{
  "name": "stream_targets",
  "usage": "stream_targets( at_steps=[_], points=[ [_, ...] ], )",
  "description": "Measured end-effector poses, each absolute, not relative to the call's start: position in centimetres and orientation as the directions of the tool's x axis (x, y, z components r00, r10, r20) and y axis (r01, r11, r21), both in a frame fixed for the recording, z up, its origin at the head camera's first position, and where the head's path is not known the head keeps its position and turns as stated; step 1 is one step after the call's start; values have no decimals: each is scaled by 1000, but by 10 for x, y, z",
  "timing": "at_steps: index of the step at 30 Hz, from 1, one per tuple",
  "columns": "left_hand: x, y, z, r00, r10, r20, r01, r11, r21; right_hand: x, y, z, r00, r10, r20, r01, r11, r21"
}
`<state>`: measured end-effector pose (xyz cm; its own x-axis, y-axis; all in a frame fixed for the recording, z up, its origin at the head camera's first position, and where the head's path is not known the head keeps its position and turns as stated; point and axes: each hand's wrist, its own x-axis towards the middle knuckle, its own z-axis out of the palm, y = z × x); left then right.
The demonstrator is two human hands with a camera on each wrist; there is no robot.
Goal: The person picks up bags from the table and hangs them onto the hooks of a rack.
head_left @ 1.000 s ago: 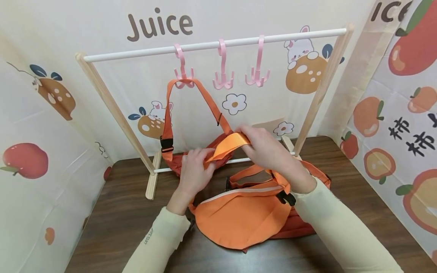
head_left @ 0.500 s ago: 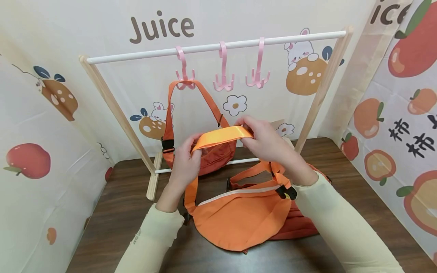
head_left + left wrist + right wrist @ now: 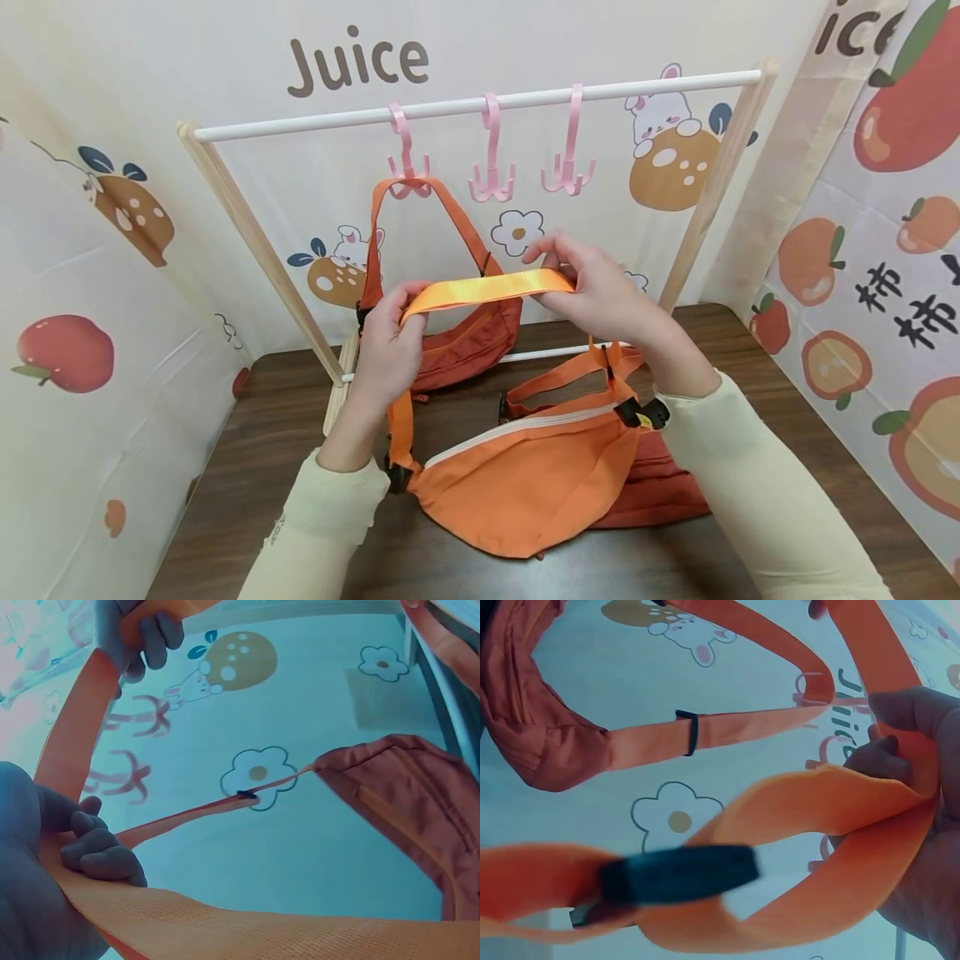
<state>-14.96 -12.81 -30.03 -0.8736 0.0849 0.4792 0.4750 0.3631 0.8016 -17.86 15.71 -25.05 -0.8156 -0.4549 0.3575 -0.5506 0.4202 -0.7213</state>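
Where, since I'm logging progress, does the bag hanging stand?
Done: a red bag hangs from the leftmost pink hook. In hand: the left hand and right hand hold the strap of the orange bag. Apparently left: hanging that bag, then probably the second red bag, partly hidden by it; the middle hook and rightmost hook carry nothing.

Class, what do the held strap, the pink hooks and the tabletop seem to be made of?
Orange strap: probably nylon or polyester webbing, slightly shiny; the left wrist view shows fine weave.
Pink hooks: likely smooth moulded plastic, evenly coloured.
Tabletop: wood or wood-look laminate; dark grain streaks, soft sheen.
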Motion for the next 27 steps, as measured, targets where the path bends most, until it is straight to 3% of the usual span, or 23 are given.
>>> stream_targets(
  at_steps=[12,27],
  points=[
    [-149,-137,-273,-847,93,523,518,363,774,-180,161,-234,-760,-482,436,-614,312,-725],
    [-154,-139,-237,-807,82,584,561,412,718,-183,157,-205,-740,-390,548,-668,323,-671]
  ],
)
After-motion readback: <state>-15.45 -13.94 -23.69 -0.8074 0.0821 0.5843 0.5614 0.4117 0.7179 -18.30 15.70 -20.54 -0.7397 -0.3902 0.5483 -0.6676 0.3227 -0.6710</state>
